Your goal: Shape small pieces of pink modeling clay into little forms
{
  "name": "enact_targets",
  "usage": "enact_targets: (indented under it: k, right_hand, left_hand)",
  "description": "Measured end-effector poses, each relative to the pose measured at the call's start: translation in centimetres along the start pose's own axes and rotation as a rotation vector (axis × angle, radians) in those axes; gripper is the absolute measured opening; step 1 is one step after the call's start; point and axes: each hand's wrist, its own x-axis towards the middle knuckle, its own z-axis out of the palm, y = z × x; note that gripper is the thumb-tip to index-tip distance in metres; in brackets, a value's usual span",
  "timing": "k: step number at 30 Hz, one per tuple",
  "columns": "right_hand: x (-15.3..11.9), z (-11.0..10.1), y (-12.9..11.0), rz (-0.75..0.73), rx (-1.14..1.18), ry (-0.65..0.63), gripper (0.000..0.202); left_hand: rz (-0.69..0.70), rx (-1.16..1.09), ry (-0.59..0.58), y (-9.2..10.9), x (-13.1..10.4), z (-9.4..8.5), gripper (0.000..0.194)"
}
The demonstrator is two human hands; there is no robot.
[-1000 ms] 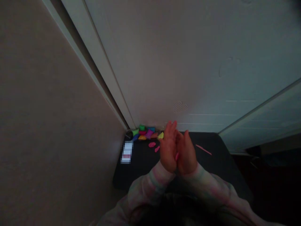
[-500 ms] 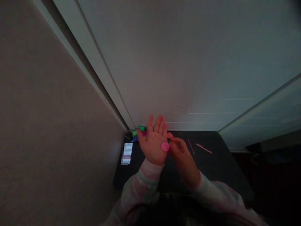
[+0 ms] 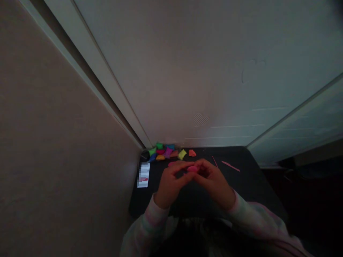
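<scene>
Between my two hands is a pink, flattened piece of modelling clay [image 3: 192, 169]. My left hand [image 3: 173, 182] pinches it from the left with thumb and fingers. From the right, the fingertips of my right hand [image 3: 214, 182] close on the same piece, and the hands nearly meet around it. Another bit of pink [image 3: 173, 164] shows just behind my left fingers, partly hidden. Beyond the hands, small packets in several colours [image 3: 168, 152] lie bunched at the back left of the black table [image 3: 257, 189].
A yellow packet [image 3: 182, 154] and a crumpled orange piece [image 3: 192, 153] lie along the back edge. To the right are a thin pink stick [image 3: 214, 161] and a pink knife-shaped tool [image 3: 230, 166]. A phone [image 3: 144, 175] lies at the left edge. A white panel [image 3: 171, 89] rises behind the table.
My left hand was open, palm up, with the pink clay disc on it. It has turned over, and both hands now grip the clay. The coloured packets have come into view.
</scene>
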Motion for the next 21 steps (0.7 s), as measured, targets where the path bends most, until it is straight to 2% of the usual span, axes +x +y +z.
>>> enact_targets:
  k: [4,8,16,21]
  right_hand:
    - [-0.5,-0.3,-0.3,-0.042,-0.115,-0.077,0.009]
    - [-1.0,-0.8,-0.8,-0.109,-0.230,-0.144,0.011]
    - [-1.8,-1.5,0.1,-0.218,-0.532,-0.103,0.022]
    - [-2.0,-1.6,0.4,-0.232,-0.596,-0.163,0.028]
  left_hand:
    - [-0.052,0.101,0.021,0.8,-0.9,-0.4,0.010]
    - [-0.091,0.139,0.064,1.0,-1.2,-0.4,0.005]
    - [-0.192,0.090,0.029,-1.0,-2.3,0.7,0.008]
    - [-0.202,0.064,-0.004,-0.1,-2.6,1.0,0.009]
